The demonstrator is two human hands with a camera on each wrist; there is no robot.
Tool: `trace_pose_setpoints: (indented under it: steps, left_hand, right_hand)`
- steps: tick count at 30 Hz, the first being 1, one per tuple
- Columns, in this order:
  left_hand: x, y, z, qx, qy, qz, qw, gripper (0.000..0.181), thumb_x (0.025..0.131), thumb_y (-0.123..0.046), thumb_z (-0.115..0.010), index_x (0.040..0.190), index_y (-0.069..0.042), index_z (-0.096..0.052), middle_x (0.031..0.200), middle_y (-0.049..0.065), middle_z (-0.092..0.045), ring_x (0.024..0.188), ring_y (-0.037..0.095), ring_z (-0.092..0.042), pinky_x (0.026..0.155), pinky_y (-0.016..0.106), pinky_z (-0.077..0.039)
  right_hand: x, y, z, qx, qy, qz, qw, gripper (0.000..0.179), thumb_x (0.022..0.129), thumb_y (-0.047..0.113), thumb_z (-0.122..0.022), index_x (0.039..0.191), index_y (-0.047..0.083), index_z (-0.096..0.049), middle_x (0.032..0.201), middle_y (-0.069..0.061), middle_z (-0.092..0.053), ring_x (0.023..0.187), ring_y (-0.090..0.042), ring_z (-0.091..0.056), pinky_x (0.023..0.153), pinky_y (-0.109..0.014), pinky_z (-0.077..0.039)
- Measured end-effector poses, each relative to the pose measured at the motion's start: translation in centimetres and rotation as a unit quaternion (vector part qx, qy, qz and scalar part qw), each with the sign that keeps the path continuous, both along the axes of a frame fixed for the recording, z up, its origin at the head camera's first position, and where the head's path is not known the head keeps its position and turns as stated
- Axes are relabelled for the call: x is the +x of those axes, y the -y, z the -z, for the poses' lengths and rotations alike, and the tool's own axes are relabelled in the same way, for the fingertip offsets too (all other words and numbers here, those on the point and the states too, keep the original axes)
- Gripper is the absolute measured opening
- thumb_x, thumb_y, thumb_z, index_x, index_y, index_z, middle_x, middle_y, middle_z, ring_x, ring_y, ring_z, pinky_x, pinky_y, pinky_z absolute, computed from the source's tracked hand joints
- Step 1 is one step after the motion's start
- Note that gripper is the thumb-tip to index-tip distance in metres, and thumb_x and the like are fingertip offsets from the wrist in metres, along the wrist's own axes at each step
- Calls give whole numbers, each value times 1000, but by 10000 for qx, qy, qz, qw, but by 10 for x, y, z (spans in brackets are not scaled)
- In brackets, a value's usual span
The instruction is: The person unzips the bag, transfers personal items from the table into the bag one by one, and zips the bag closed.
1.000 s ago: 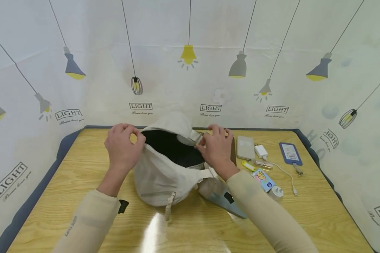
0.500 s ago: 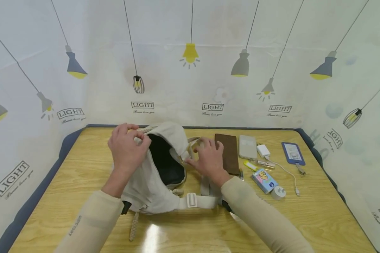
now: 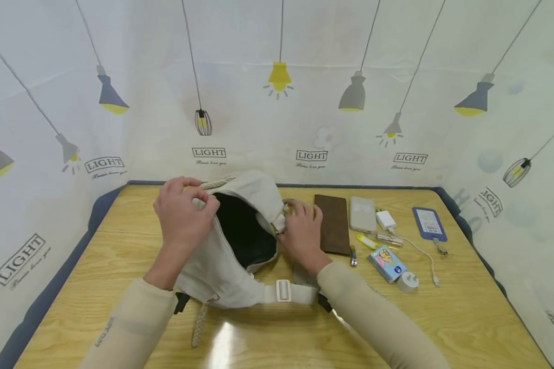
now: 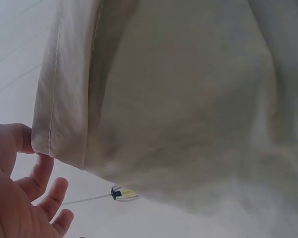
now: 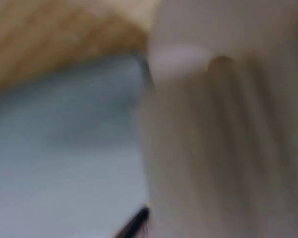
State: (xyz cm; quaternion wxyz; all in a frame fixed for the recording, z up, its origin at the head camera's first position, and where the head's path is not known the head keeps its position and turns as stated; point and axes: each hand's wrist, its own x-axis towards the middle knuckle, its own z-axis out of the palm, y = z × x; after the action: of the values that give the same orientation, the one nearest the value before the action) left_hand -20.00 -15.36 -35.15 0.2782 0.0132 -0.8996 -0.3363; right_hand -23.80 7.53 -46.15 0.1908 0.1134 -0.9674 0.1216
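Observation:
A cream cloth bag with a black lining stands on the table, its zipped mouth spread wide. My left hand pinches the left edge of that mouth between thumb and forefinger. In the left wrist view, the same hand holds a stitched corner of the cloth, its other fingers loosely bent. Across the opening, my right hand grips the bag's right edge near a strap end; its fingertips are partly hidden. Blurred beige cloth and a flat grey-blue thing fill the right wrist view.
Right of the bag lie a brown leather-like cover, a pale slab, a white charger with cable, a printed packet, a round white plug and a blue card holder. A buckled strap runs rightward.
The bag's mouth has swung from facing up to facing right, and its body has shifted left. My right hand has moved left with the edge, uncovering the brown cover. The left hand keeps its pinch.

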Motion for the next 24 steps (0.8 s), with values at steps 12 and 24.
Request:
trace_pose_setpoints:
  steps: [12, 24]
  left_hand:
    - [0, 6, 5, 86, 114, -222, 9997, 25, 80, -15, -55, 59, -5, -66, 110, 8, -64, 122, 35, -47, 105, 61, -28]
    - [-1, -6, 2, 379, -25, -293, 9989, 23, 77, -15, -56, 60, -5, -69, 110, 8, -66, 121, 35, -47, 103, 60, -29]
  right_hand:
    - [4, -6, -4, -499, 666, 213, 9963, 62, 74, 49, -81, 120, 13, -60, 148, -10, -40, 136, -32, -38, 113, -61, -19]
    - [22, -1, 8, -239, 289, -506, 9980, 23, 84, 39, -74, 93, 19, -77, 138, -8, -54, 131, -29, -44, 107, -63, -26]
